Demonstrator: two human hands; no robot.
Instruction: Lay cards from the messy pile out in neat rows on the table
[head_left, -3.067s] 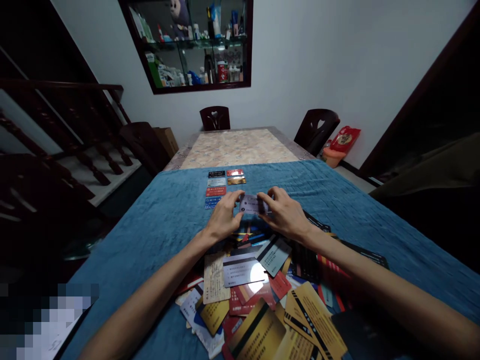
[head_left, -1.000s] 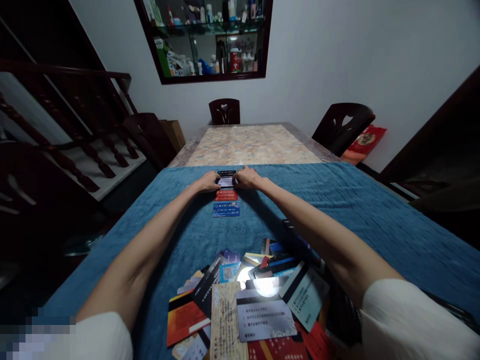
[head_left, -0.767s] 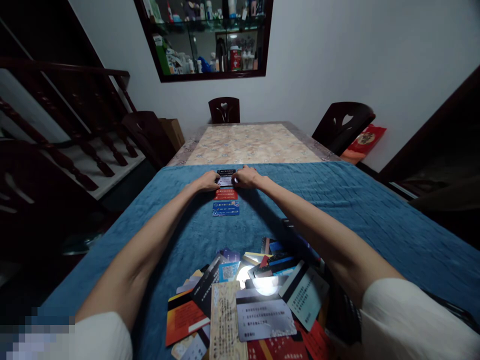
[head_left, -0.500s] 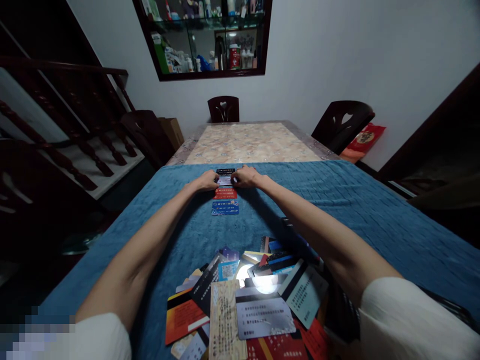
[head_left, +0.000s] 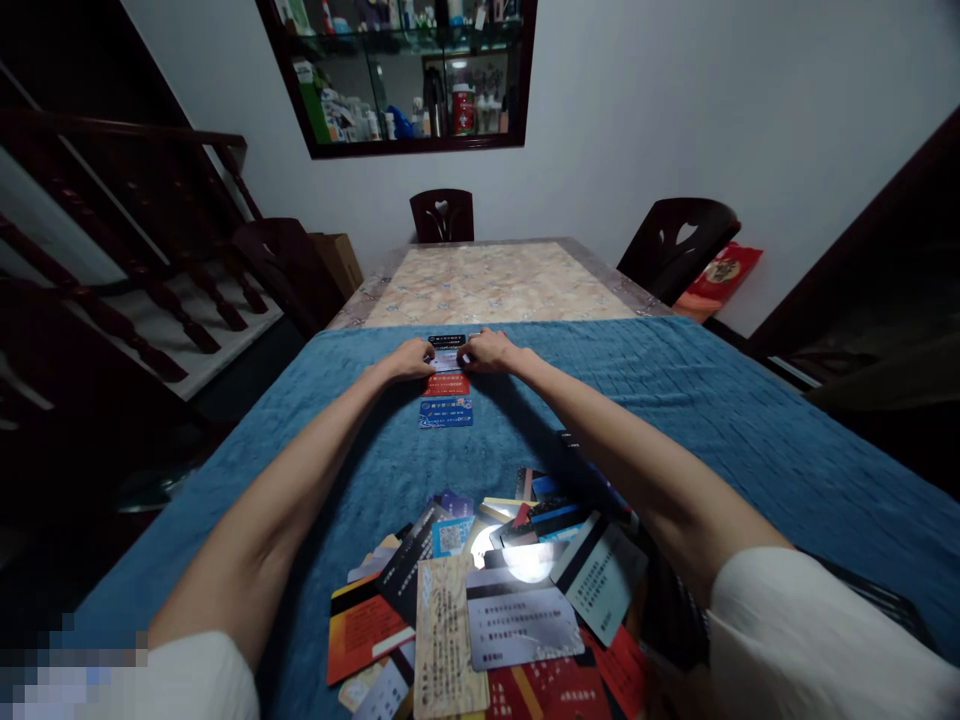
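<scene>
A pale silver card [head_left: 448,360] lies in the column of cards, held at its two short ends. My left hand [head_left: 411,360] is closed on its left end, with the fingers partly hidden. My right hand [head_left: 487,352] pinches the right end. A black card [head_left: 447,341] lies just beyond it. On the near side are a red card [head_left: 447,385] and a blue card [head_left: 446,413], both flat. Nearer my body, a loose heap of mixed cards spreads over the cloth, among them a grey card [head_left: 521,625], a beige card [head_left: 451,635] and an orange card [head_left: 364,630].
A blue cloth [head_left: 337,420] covers the near part of the patterned table [head_left: 510,280]. Dark chairs [head_left: 442,215] stand round it. On the wall is a glass-shelved cabinet [head_left: 420,148]. A red bag [head_left: 724,275] sits behind the right chair, and a wooden railing [head_left: 135,130] runs along the left.
Both hands have carried the pale card from above the heap forward to the column of cards. Over the last second the hands stay nearly still, and the view shifts slightly.
</scene>
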